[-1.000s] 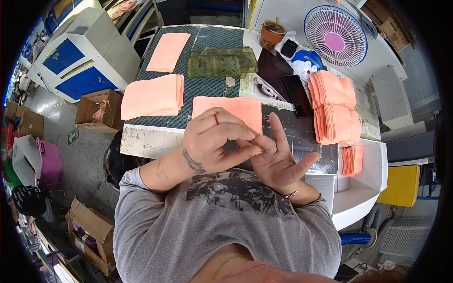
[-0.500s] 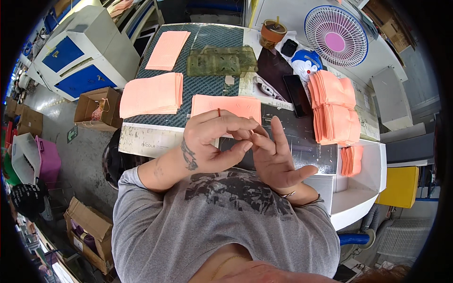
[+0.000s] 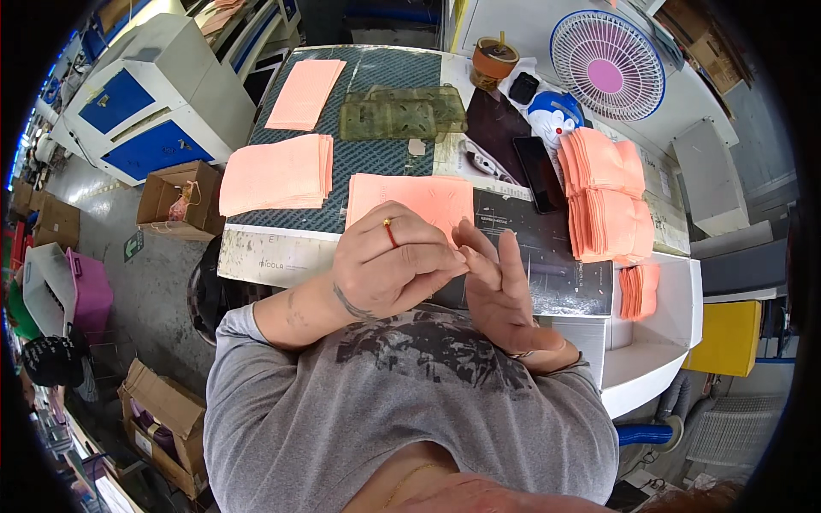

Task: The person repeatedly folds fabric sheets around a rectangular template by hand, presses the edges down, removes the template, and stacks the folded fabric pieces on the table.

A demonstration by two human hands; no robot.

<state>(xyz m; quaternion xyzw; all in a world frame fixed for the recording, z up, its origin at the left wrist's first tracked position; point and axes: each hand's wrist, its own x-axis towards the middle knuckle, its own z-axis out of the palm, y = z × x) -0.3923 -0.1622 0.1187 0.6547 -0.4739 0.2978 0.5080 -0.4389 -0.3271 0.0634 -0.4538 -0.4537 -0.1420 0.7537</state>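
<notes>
My left hand (image 3: 395, 263), with a red string ring on one finger, is closed in a pinch. Its thumb and fingertips meet at a finger of my right hand (image 3: 505, 295); anything smaller between them cannot be made out. The right hand is turned palm up, its other fingers spread. Just beyond both hands lies a stack of salmon-pink sheets (image 3: 410, 192), partly covered by them. To its left sits a larger pink stack (image 3: 274, 175), and farther back a thinner one (image 3: 305, 94). Thick piles of curved pink pieces (image 3: 609, 224) stand at the right.
Green translucent plates (image 3: 402, 115) rest on the dark patterned mat. A phone (image 3: 537, 173), a box cutter (image 3: 489, 162), a blue-and-white figure (image 3: 554, 115), a cup (image 3: 494, 61) and a fan (image 3: 606, 68) are at the back right. A white bin (image 3: 646, 359) holds pink pieces (image 3: 639, 291).
My left hand has turned and its fingers have closed onto the right hand's finger. The right thumb has dropped a little. The pink stacks stay in place.
</notes>
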